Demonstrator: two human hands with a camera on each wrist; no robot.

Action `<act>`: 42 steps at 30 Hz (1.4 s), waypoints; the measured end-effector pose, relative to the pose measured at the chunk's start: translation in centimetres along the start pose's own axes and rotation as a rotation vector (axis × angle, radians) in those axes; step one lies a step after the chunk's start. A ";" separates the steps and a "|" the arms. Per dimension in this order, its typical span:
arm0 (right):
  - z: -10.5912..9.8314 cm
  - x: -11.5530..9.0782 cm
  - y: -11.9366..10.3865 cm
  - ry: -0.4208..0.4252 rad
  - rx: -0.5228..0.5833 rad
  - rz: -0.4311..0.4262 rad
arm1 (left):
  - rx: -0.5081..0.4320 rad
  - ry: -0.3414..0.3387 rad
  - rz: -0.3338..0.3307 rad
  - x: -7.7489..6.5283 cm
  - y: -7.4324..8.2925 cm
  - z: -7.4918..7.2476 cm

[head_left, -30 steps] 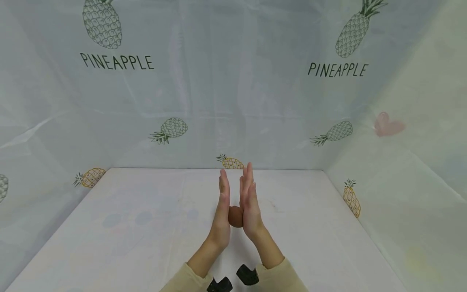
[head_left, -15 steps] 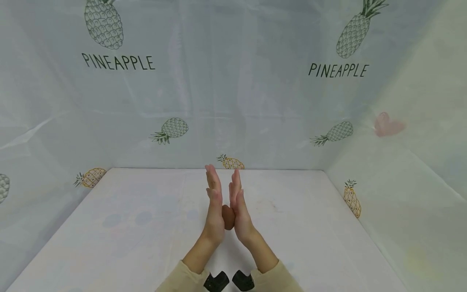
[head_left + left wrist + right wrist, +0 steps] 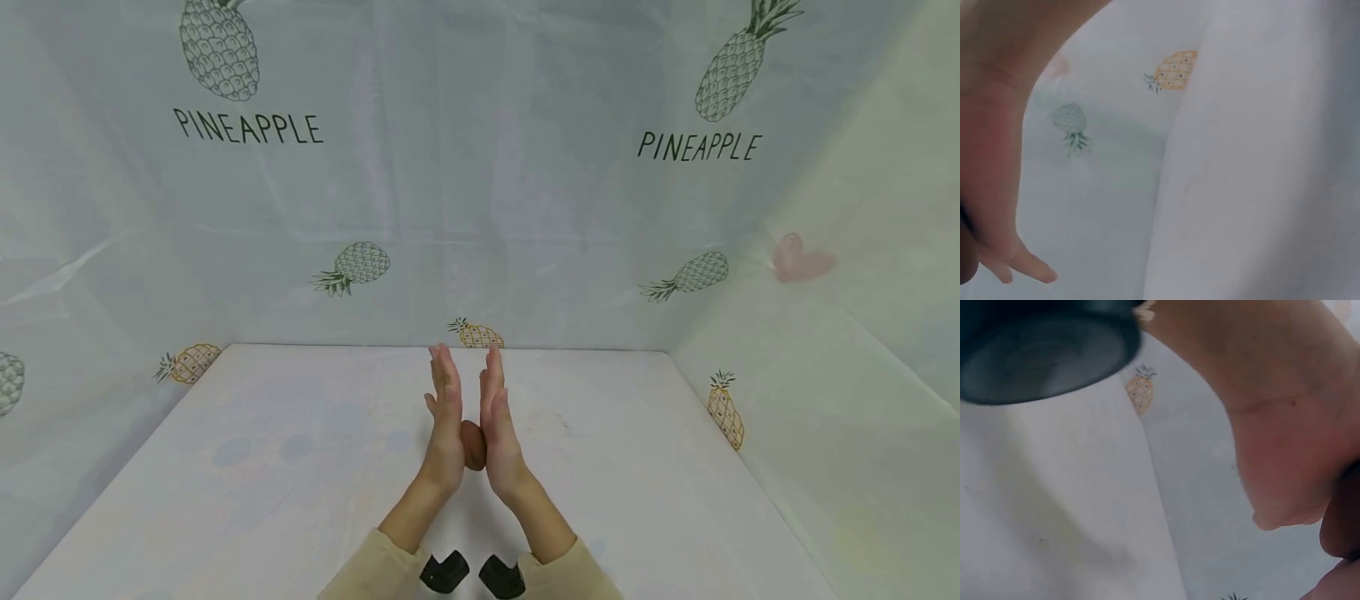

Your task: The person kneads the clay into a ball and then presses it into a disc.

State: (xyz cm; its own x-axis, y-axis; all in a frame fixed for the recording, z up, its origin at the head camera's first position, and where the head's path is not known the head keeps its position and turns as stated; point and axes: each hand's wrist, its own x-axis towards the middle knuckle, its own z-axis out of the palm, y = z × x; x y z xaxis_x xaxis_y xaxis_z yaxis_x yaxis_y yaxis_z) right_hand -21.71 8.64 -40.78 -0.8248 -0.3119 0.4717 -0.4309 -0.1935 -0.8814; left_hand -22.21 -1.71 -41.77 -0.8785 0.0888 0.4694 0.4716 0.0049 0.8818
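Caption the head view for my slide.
Left hand and right hand, fairly straight, hold a brown lump between them over a white tabletop.

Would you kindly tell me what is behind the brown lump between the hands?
In the head view, the white table shows beyond the brown lump, then the patterned sheet. The patch directly behind it is covered, so I cannot see that.

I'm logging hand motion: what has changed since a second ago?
The right hand has drawn back a little and the left hand has slid slightly forward, both shifting left with the brown lump, which now looks narrower. Nothing was let go; the lump stays between the hands.
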 end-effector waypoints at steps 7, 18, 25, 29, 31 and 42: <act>-0.6 0.2 -0.5 0.038 0.016 -0.013 | -0.008 -0.006 0.001 -0.3 -0.2 0.7; -1.8 0.3 -0.6 0.133 0.004 -0.010 | -0.040 -0.100 0.013 -1.0 0.3 1.6; -2.4 0.4 -0.3 0.146 0.031 -0.029 | -0.018 -0.092 0.079 -1.5 0.8 2.1; -2.4 0.5 0.1 0.131 0.065 -0.019 | -0.030 -0.079 0.108 -1.7 1.0 2.3; -2.3 0.5 0.2 0.121 0.079 -0.021 | -0.037 -0.074 0.115 -1.8 1.1 2.3; -0.5 0.1 0.5 -0.030 0.075 -0.010 | -0.138 -0.041 0.048 -1.0 1.8 1.1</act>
State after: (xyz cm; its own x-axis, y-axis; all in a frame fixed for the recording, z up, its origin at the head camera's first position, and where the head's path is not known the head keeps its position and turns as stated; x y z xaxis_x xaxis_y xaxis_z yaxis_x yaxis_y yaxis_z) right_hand -22.17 9.02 -41.16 -0.8088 -0.3369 0.4821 -0.4097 -0.2652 -0.8728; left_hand -20.35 -0.66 -40.69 -0.8498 0.1266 0.5116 0.4958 -0.1370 0.8575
